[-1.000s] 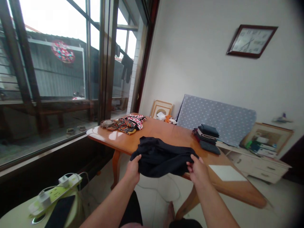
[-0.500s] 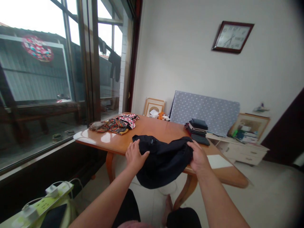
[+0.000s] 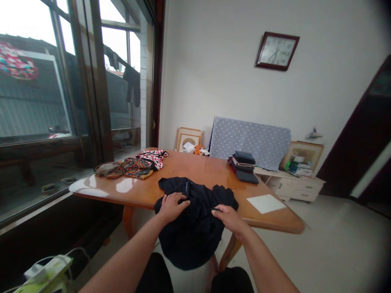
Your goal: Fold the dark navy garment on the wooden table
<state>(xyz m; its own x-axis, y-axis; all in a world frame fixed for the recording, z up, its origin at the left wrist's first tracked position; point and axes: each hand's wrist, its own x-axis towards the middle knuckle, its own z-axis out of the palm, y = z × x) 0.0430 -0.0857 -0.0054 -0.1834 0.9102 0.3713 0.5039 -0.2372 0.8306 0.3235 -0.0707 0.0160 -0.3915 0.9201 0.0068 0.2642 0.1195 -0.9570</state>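
A dark navy garment [image 3: 195, 219] lies bunched on the near edge of the wooden table [image 3: 189, 169], with its lower part hanging over the edge toward my lap. My left hand [image 3: 171, 205] grips the cloth at its left side. A little to the right, my right hand [image 3: 229, 217] pinches a fold of the same garment. Both hands sit close together over the table's front edge.
Colourful patterned clothes [image 3: 134, 165] lie heaped at the table's left. A stack of folded dark clothes [image 3: 242, 165] stands at the far right, and a white sheet [image 3: 265, 203] lies near the right edge. A power strip [image 3: 45, 270] rests at bottom left beside the window.
Both hands have moved closer together on the dark garment, and more of the cloth now hangs below the table edge. The view has swung to the right.
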